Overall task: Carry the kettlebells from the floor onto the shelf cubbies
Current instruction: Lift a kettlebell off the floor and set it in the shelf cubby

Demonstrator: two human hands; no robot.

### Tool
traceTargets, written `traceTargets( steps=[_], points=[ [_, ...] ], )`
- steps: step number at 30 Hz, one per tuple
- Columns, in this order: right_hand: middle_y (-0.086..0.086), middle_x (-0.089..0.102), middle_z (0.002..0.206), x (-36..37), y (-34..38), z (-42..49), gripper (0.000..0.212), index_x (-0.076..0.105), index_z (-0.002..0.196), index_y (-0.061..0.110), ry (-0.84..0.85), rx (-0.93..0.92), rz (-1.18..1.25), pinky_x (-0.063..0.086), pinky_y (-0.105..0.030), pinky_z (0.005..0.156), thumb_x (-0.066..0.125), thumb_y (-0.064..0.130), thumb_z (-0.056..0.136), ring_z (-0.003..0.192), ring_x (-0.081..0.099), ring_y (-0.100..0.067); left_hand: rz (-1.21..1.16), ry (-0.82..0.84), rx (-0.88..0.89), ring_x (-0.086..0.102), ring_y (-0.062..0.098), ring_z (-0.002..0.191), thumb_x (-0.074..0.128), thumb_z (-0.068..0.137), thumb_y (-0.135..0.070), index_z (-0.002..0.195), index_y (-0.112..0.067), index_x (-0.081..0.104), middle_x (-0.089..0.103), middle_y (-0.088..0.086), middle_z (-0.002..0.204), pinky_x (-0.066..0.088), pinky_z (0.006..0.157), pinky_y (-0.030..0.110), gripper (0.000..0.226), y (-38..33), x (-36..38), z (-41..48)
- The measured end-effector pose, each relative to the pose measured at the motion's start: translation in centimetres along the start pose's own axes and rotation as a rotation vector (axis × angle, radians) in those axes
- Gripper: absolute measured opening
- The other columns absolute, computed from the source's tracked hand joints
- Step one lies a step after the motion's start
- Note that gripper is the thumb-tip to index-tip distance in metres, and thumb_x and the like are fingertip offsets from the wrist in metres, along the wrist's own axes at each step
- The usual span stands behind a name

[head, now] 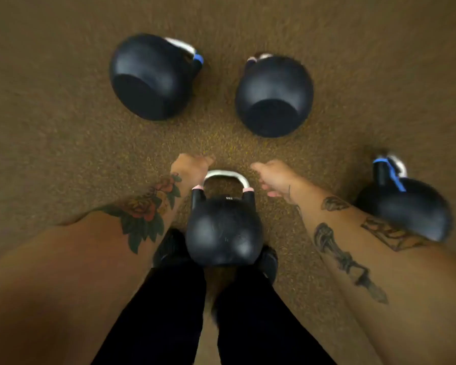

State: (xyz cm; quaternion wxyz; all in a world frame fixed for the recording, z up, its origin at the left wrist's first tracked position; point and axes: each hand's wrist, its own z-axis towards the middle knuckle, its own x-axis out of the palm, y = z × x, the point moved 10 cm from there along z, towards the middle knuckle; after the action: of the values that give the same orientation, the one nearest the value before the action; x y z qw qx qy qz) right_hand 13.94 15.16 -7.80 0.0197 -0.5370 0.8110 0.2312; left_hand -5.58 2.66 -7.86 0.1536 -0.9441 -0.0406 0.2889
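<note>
Several black kettlebells lie on the brown speckled floor. The nearest kettlebell (223, 230), with pink bands under its silver handle, stands upright between my feet. My left hand (191, 167) hovers just left of its handle and my right hand (273, 177) just right of it. Neither hand touches the handle; both hold nothing, fingers loosely curled. A blue-banded kettlebell (149, 76) lies tipped at the far left, another kettlebell (274, 96) at the far centre, and a third blue-banded one (406, 204) lies at the right, partly behind my right forearm. No shelf shows.
My legs in black trousers and dark shoes (267, 262) stand at the bottom centre, either side of the nearest kettlebell. The rubber floor (50, 127) stretches around in every direction.
</note>
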Motion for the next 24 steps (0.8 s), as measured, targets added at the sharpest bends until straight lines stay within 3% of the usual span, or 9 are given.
traceTargets(
  steps=[3, 6, 8, 10, 12, 14, 16, 19, 24],
  points=[
    [-0.013, 0.064, 0.116, 1.5, -4.1, 5.8, 0.036, 0.069, 0.108, 0.010, -0.074, 0.053, 0.025, 0.055, -0.044, 0.096, 0.060, 0.043, 0.097, 0.108, 0.064, -0.032, -0.031, -0.014, -0.145, 0.065, 0.037, 0.121, 0.064, 0.093, -0.056, 0.128, 0.002, 0.067, 0.068, 0.020, 0.132, 0.053, 0.096, 0.037, 0.068, 5.4, 3.4, 4.4],
    [-0.010, 0.064, 0.100, 4.5, -7.7, 9.2, 0.026, 0.065, 0.086, 0.016, -0.040, 0.121, 0.104, 0.054, -0.039, 0.083, 0.069, 0.042, 0.091, 0.087, 0.061, -0.026, -0.187, 0.056, -0.241, 0.066, 0.036, 0.118, 0.064, 0.088, -0.066, 0.128, 0.001, 0.068, 0.069, 0.020, 0.131, 0.052, 0.103, 0.041, 0.078, 9.9, 7.0, 7.1],
    [-0.012, 0.070, 0.097, 6.4, -9.3, 10.8, 0.026, 0.068, 0.086, 0.015, 0.018, 0.180, 0.233, 0.057, -0.040, 0.080, 0.076, 0.039, 0.086, 0.084, 0.068, -0.028, -0.366, 0.090, -0.257, 0.075, 0.032, 0.094, 0.070, 0.083, -0.066, 0.110, 0.002, 0.071, 0.075, 0.022, 0.115, 0.060, 0.088, 0.038, 0.074, 11.0, 8.7, 8.7],
    [-0.015, 0.071, 0.090, 7.6, -10.5, 11.9, 0.027, 0.067, 0.087, 0.013, 0.067, 0.234, 0.291, 0.064, -0.044, 0.076, 0.082, 0.035, 0.082, 0.078, 0.073, -0.030, -0.569, 0.156, -0.294, 0.072, 0.022, 0.053, 0.074, 0.081, -0.064, 0.088, -0.002, 0.068, 0.074, 0.017, 0.082, 0.060, 0.057, 0.028, 0.063, 11.3, 10.2, 9.4],
    [-0.014, 0.066, 0.077, 8.9, -11.0, 12.3, 0.026, 0.065, 0.094, 0.011, 0.137, 0.298, 0.348, 0.060, -0.033, 0.052, 0.082, 0.027, 0.084, 0.053, 0.069, -0.025, -0.646, 0.204, -0.299, 0.058, 0.015, 0.036, 0.076, 0.079, -0.065, 0.073, -0.010, 0.062, 0.061, 0.007, 0.057, 0.052, 0.046, 0.023, 0.058, 10.8, 10.9, 9.5],
    [-0.013, 0.061, 0.071, 9.8, -11.3, 12.6, 0.020, 0.063, 0.095, 0.009, 0.160, 0.338, 0.366, 0.054, -0.028, 0.045, 0.078, 0.020, 0.086, 0.044, 0.061, -0.025, -0.648, 0.199, -0.278, 0.050, 0.014, 0.031, 0.078, 0.076, -0.065, 0.066, -0.014, 0.059, 0.053, 0.001, 0.045, 0.047, 0.042, 0.021, 0.056, 10.4, 11.0, 9.8],
    [-0.009, 0.056, 0.057, 9.9, -11.3, 12.6, 0.012, 0.060, 0.078, 0.008, 0.107, 0.339, 0.372, 0.048, -0.021, 0.045, 0.069, 0.011, 0.085, 0.040, 0.051, -0.021, -0.642, 0.184, -0.256, 0.047, 0.016, 0.028, 0.080, 0.075, -0.064, 0.062, -0.015, 0.056, 0.049, 0.002, 0.041, 0.042, 0.036, 0.018, 0.056, 10.1, 11.0, 9.6],
    [-0.002, 0.049, 0.040, 9.8, -10.9, 11.8, 0.021, 0.053, 0.061, 0.008, 0.036, 0.292, 0.411, 0.037, -0.018, 0.046, 0.059, 0.001, 0.080, 0.031, 0.042, -0.016, -0.596, 0.160, -0.221, 0.048, 0.020, 0.030, 0.080, 0.066, -0.071, 0.059, -0.016, 0.056, 0.050, 0.005, 0.043, 0.041, 0.040, 0.021, 0.061, 10.0, 10.4, 8.8],
    [-0.004, 0.056, 0.042, 7.4, -11.0, 8.3, 0.008, 0.068, 0.064, 0.005, -0.193, 0.229, 0.458, 0.044, -0.028, 0.055, 0.061, 0.001, 0.061, 0.050, 0.051, -0.022, -0.492, 0.122, -0.142, 0.053, 0.019, 0.032, 0.074, 0.051, -0.084, 0.051, -0.018, 0.055, 0.053, 0.001, 0.040, 0.039, 0.037, 0.018, 0.068, 7.8, 8.8, 5.8]
  ],
)
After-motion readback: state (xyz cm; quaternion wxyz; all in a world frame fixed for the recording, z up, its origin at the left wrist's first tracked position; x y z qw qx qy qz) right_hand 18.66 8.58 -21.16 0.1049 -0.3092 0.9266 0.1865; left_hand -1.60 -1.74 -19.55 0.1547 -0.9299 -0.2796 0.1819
